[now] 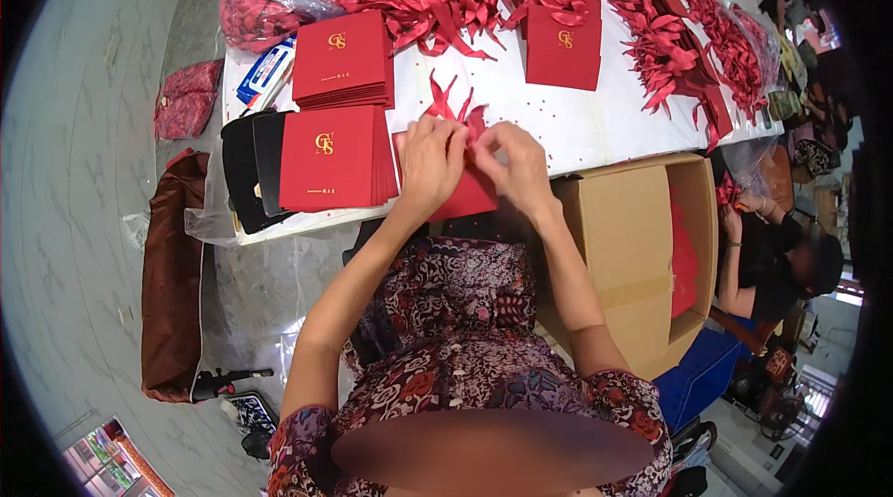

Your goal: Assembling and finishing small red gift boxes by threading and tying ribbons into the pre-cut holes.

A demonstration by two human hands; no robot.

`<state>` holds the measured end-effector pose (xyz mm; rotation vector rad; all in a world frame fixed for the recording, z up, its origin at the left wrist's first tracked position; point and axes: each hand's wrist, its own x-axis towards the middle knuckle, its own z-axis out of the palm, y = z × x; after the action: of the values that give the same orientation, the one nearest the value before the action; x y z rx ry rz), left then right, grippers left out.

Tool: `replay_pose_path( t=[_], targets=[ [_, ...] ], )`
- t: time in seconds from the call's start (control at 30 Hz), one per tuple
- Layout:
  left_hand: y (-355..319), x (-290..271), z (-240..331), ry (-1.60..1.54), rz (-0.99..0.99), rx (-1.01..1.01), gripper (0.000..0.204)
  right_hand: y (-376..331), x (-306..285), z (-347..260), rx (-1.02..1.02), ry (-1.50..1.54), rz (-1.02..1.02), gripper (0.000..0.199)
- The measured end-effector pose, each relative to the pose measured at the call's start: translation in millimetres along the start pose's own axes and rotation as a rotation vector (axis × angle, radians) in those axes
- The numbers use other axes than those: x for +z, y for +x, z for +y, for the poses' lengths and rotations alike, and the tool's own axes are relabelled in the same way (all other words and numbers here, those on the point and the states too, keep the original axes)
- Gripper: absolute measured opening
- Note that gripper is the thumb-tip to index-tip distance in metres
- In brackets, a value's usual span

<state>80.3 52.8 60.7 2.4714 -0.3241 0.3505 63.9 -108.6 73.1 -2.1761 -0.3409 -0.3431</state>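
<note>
Both hands work a red satin ribbon bow [456,106] on a red card envelope [470,192].
Left hand [430,162] and right hand [514,165] each pinch the bow, at the white desk [595,120] edge.

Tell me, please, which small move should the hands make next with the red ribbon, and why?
Probably pull the ribbon ends snug. Both hands, left hand and right hand, pinch a red ribbon on a red envelope at the table edge, and its loose ends stick up.

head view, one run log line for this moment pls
left hand: on red envelope | right hand: pinching red ribbon | white table
</note>
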Motion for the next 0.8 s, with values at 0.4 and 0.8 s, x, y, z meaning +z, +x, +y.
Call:
replay_pose_path(
  t=[0.4, 0.8],
  targets=[
    [-17, 8, -16, -1.2, -0.128, -0.547, 0.016, -28, 18, -17, 0.021, 0.142, -0.046, 0.014],
    [-43, -2, 7, -0.892, -0.148, -0.343, 0.009, -2, 37, 1, 0.608, 0.946, 0.063, 0.021]
  ],
)
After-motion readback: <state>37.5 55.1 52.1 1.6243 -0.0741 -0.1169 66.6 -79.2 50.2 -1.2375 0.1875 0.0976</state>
